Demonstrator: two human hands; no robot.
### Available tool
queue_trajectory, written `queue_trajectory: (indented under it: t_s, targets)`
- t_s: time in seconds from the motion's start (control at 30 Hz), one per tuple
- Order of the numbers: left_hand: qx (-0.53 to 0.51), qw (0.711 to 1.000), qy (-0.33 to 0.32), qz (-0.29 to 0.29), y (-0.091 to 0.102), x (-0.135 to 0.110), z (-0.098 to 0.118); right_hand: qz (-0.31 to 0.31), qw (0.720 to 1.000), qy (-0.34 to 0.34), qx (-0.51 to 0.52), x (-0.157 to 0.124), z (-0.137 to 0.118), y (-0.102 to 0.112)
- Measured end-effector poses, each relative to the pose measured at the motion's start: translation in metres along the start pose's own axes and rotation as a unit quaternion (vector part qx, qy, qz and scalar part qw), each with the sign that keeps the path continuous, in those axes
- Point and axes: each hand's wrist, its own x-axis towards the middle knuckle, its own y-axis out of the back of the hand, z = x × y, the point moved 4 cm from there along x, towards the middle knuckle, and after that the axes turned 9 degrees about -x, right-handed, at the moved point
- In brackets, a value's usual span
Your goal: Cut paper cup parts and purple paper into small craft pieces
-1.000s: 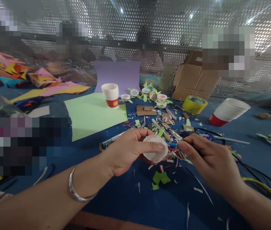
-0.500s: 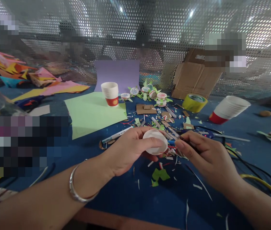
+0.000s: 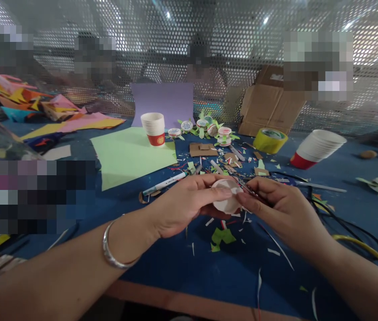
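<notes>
hands (image 3: 180, 205) holding white disc (image 3: 224, 204), paper scraps (image 3: 224, 236) around, stacked cups (image 3: 153, 122) beyond

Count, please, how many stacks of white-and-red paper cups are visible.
2. One stack of white-and-red paper cups is on the light green paper sheet; the second stack is right of the yellow roll of tape. No other stack is visible.

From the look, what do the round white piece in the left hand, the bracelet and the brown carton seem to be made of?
Round white piece: probably paper, matte, thin at its edge.
Bracelet: likely metal, polished, with bright silvery reflections.
Brown carton: apparently cardboard, dull, with fold lines.
</notes>
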Motion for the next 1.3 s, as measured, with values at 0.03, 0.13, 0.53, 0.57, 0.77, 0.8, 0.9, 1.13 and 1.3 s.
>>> queue_trajectory:
  t_s: [0.03,0.13,0.53,0.57,0.77,0.8,0.9,1.13,1.3]
  targets:
    - [-0.007,1.000,0.005,-0.004,0.000,-0.001,0.001,0.001,1.000,-0.002,0.000,0.000,0.000,0.001]
    - [-0.023,0.999,0.017,-0.014,0.001,-0.002,0.004,0.016,1.000,0.003,-0.013,0.000,0.001,0.004]
    - [0.026,0.996,-0.082,-0.029,-0.003,-0.004,0.005,0.014,1.000,0.006,0.007,0.001,0.002,0.003]
    - [0.032,0.995,-0.092,-0.029,-0.003,-0.005,0.006,0.018,1.000,0.006,0.011,0.001,0.002,0.004]
    - [0.055,0.992,-0.111,-0.039,-0.003,-0.005,0.008,0.048,0.998,0.013,-0.025,-0.001,0.001,0.010]
    - [0.059,0.992,-0.104,-0.043,-0.003,-0.005,0.008,0.053,0.998,0.015,-0.032,-0.002,0.000,0.011]
    - [0.078,0.992,-0.080,-0.057,-0.002,-0.005,0.007,0.059,0.997,0.022,-0.048,-0.003,-0.004,0.009]
    - [0.141,0.983,-0.106,-0.050,0.000,-0.005,0.009,0.041,0.997,0.038,-0.060,-0.004,-0.013,0.004]
    - [0.113,0.983,-0.146,-0.009,0.003,-0.004,0.018,0.044,0.997,0.012,-0.059,-0.002,-0.005,0.007]
